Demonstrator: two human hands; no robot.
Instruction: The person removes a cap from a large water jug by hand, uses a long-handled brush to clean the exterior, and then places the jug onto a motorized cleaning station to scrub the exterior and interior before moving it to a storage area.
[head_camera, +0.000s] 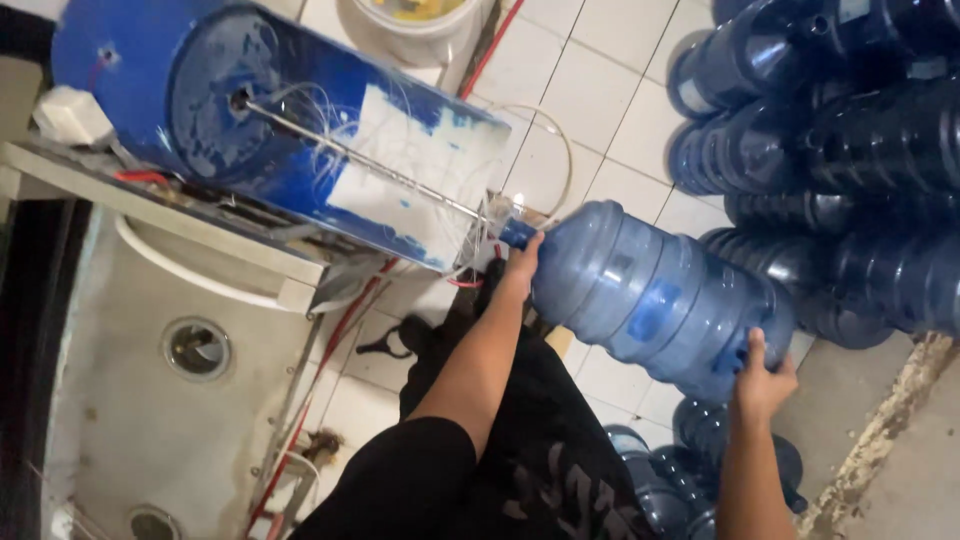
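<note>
L hand (522, 262) @ jug (650, 300) neck | R hand (762, 380) @ base | stacked jugs (840, 150) beside

Black short sleeve, black printed trousers, bare forearms

A water jug (650, 300) lies between a drum (290, 130) and stacked jugs (850, 150).
</note>
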